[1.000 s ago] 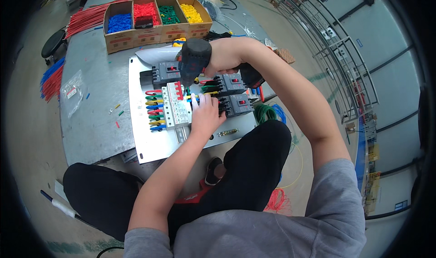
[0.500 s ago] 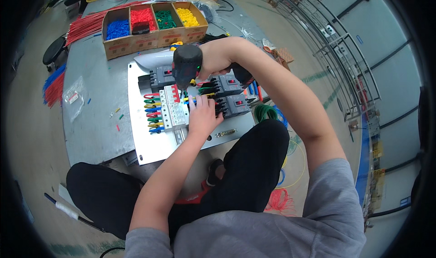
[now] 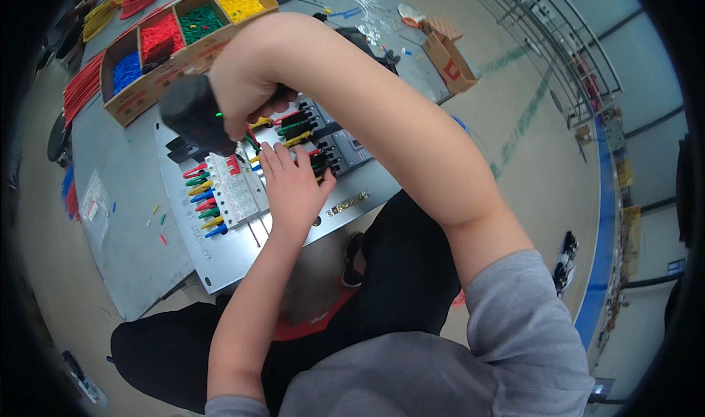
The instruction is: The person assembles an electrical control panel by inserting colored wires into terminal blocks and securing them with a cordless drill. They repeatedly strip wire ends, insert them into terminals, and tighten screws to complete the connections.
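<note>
My right hand [image 3: 253, 75] grips a black cordless power screwdriver [image 3: 192, 114], its head pointing down at the top of a row of white miniature circuit breakers [image 3: 236, 193]. The tool's tip is hidden. Fingers outstretched, my left hand [image 3: 290, 189] lies over the wiring between that row and the dark grey moulded-case breakers [image 3: 352, 150]. Short red, green, yellow and blue wires [image 3: 198, 191] loop from the row's left side. Everything is mounted on a silver metal plate [image 3: 213, 263]. A terminal strip [image 3: 349, 203] lies near the plate's front right.
A divided cardboard box [image 3: 136, 103] holds blue, red, green and yellow caps at the far left. A clear plastic bag [image 3: 95, 208] and loose coloured bits lie on the grey table [image 3: 136, 270]. Another cardboard box [image 3: 449, 63] stands at the far right; bundled red wires [image 3: 84, 83] lie behind.
The view has turned and come closer, so the plate appears tilted. The screwdriver leans more, its head still over the white breaker row. My left hand stays spread on the wiring.
</note>
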A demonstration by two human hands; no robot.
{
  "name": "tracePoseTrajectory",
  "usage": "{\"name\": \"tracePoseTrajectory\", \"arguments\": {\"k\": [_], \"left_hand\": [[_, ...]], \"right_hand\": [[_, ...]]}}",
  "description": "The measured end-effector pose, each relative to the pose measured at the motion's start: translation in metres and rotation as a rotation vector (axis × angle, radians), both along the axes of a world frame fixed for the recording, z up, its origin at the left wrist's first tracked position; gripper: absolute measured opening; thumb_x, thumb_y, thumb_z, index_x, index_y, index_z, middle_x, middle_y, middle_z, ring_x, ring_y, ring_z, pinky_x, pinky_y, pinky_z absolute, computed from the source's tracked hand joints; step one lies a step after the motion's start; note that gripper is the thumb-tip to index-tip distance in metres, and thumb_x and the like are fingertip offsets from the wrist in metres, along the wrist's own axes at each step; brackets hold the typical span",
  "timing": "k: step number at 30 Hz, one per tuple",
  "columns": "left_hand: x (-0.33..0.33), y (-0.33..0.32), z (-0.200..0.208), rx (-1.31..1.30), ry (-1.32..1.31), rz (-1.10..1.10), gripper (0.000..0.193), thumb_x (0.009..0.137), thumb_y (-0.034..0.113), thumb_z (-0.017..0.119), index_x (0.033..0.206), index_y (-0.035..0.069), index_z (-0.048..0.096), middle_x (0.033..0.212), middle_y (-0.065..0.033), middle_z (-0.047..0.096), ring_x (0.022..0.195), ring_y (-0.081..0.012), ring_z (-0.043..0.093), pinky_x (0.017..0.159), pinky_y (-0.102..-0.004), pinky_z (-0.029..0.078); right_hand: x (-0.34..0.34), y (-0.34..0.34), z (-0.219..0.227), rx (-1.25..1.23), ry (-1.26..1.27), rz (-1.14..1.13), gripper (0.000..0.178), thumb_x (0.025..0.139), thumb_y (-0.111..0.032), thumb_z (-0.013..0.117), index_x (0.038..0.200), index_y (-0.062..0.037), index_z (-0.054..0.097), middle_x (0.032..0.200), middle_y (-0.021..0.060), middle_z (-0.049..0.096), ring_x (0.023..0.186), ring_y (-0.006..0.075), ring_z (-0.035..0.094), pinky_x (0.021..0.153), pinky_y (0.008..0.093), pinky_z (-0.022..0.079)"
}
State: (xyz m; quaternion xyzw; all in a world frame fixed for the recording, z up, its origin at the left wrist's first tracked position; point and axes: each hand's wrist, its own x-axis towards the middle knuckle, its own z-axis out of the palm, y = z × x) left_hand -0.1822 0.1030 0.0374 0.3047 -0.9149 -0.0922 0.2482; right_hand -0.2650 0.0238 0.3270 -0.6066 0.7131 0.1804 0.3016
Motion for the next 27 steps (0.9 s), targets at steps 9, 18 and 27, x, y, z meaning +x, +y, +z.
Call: {"name": "tracePoseTrajectory", "arguments": {"k": [9,18,27], "left_hand": [[-0.008,0.0,0.003,0.02,-0.011,-0.016,0.068,0.091,0.047,0.079,0.126,-0.01,0.064,0.137,-0.0417,0.06,0.137,-0.0614,0.053,0.127,-0.0665,0.037],[-0.005,-0.002,0.008,-0.019,-0.099,-0.013,0.076,0.095,0.052,0.077,0.131,-0.014,0.062,0.138,-0.0412,0.061,0.14,-0.0605,0.053,0.127,-0.064,0.038],[0.004,-0.007,0.011,-0.075,-0.19,-0.023,0.094,0.098,0.061,0.075,0.143,-0.019,0.059,0.141,-0.0377,0.065,0.142,-0.0568,0.055,0.129,-0.06,0.039]], "right_hand": [[0.003,0.022,0.004,-0.15,0.119,-0.01,0.032,0.094,-0.039,0.082,0.079,-0.0126,0.075,0.075,0.0032,0.072,0.065,0.0205,0.063,0.069,0.0371,0.055],[-0.002,0.018,0.004,-0.125,0.078,-0.032,0.027,0.094,-0.036,0.082,0.079,-0.0139,0.076,0.073,0.0006,0.07,0.063,0.0176,0.064,0.07,0.0361,0.056],[-0.002,0.015,-0.003,-0.121,0.074,-0.082,0.027,0.095,-0.034,0.083,0.08,-0.0123,0.075,0.077,0.0016,0.074,0.062,0.0172,0.064,0.065,0.0354,0.055]]}}
